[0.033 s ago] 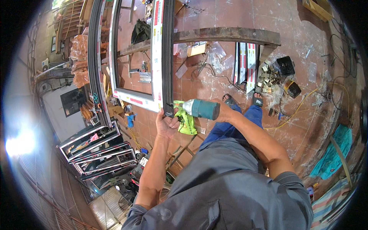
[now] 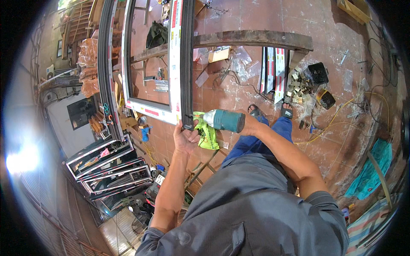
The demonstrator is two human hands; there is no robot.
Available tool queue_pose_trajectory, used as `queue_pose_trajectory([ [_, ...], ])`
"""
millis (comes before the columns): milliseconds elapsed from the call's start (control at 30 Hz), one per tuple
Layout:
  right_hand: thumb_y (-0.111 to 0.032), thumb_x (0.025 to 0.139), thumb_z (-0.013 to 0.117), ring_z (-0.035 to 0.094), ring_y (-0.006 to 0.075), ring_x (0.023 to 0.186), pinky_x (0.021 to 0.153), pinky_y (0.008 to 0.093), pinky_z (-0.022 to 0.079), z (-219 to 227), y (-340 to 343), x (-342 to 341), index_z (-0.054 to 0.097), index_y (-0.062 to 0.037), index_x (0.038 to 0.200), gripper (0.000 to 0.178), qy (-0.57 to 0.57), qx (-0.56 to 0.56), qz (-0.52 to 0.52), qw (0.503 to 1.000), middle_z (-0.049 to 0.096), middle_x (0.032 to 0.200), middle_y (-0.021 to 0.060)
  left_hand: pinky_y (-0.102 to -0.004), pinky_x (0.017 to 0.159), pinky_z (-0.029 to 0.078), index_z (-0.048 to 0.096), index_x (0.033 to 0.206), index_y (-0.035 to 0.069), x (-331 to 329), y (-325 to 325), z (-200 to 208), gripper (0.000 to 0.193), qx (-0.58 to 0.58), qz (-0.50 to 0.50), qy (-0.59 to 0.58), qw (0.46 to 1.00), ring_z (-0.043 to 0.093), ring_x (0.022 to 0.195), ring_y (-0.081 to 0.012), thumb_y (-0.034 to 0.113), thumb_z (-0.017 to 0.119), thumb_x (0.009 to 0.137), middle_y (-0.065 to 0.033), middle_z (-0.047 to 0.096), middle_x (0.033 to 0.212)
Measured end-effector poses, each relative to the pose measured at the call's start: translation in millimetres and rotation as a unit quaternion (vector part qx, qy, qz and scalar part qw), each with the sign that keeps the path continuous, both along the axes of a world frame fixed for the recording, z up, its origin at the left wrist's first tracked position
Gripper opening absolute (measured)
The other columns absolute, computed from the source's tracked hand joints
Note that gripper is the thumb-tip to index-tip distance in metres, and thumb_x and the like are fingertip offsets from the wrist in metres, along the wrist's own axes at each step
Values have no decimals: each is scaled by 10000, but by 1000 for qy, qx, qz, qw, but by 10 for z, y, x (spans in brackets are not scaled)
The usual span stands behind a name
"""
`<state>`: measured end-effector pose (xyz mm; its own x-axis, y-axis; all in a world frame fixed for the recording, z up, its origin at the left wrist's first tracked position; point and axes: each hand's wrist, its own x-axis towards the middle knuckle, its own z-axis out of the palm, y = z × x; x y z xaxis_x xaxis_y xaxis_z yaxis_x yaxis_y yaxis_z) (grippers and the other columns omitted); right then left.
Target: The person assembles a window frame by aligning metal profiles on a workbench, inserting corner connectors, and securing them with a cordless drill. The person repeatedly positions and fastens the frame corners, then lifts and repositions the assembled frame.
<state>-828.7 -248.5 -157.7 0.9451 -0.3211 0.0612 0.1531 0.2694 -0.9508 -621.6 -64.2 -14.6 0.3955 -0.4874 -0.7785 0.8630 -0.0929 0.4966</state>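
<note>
A white-and-black window frame [image 2: 175, 68], with labelled protective film on its faces, lies across a support. My left hand [image 2: 186, 140] is closed at its near right corner, thumb and fingers either side of a small dark piece [image 2: 188, 123] there. My right hand [image 2: 252, 124] grips a teal cordless drill [image 2: 226, 120], held level. The drill's nose points left at the frame's dark outer side, close to my left fingers; whether its bit touches the frame I cannot make out. Just below the drill shows a bright yellow-green bag [image 2: 208, 137], partly behind my left fingers.
A worn beam [image 2: 256, 39] runs under the frame. Right of it, metal pieces [image 2: 299, 89] lie scattered by a black container [image 2: 317, 73]. A yellow cable [image 2: 331, 123] crosses the tiled floor. More frames [image 2: 106, 170] are stacked at lower left; a long profile [image 2: 106, 64] lies left.
</note>
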Motion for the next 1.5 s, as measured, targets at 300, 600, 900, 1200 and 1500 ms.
queue_pose_trajectory([
  [300, -265, 891, 759, 710, 382, 968, 845, 410, 551, -101, -194, 118, 687, -104, 1204, 359, 3, -26, -11, 1000, 750, 1034, 157, -269, 477, 366, 637, 1276, 35, 138, -23, -76, 632, 10, -27, -1, 1000, 436, 499, -125, 590, 667, 975, -144, 746, 1140],
  [600, -258, 1006, 662, 739, 303, 1012, 912, 432, 573, 32, -631, -318, 680, -84, 1330, 368, -15, 282, -40, 959, 758, 1120, 147, -228, 472, 377, 608, 1103, 65, 47, 130, -73, 254, 31, -108, -106, 988, 434, 520, -69, 298, 688, 1041, -131, 687, 1122],
  [900, -231, 944, 812, 725, 291, 1065, 938, 426, 563, -117, -847, -1972, 726, -29, 1201, 338, 319, -161, -218, 908, 766, 1147, 132, -261, 427, 304, 658, 1040, -8, -283, -231, -33, 202, 174, -128, -150, 965, 426, 477, -74, 193, 660, 1042, -105, 700, 829],
  [1200, -205, 924, 829, 696, 207, 1031, 932, 381, 540, -291, -55, -2582, 728, -35, 1207, 345, 336, -140, -378, 852, 751, 1130, 72, -392, 829, 613, 813, 1132, 78, -364, -583, 652, 329, 98, -450, -723, 514, 772, 985, -306, 264, 849, 863, -166, 783, 1104],
  [1500, -150, 908, 831, 688, 214, 1062, 957, 379, 534, 379, 1079, -1324, 725, -23, 1215, 348, 249, -157, -560, 774, 745, 1149, 73, -412, 750, 633, 621, 1474, 178, 951, -866, 552, 881, -53, -558, -798, 222, 760, 1047, -320, 496, 908, 703, -133, 629, 1461],
])
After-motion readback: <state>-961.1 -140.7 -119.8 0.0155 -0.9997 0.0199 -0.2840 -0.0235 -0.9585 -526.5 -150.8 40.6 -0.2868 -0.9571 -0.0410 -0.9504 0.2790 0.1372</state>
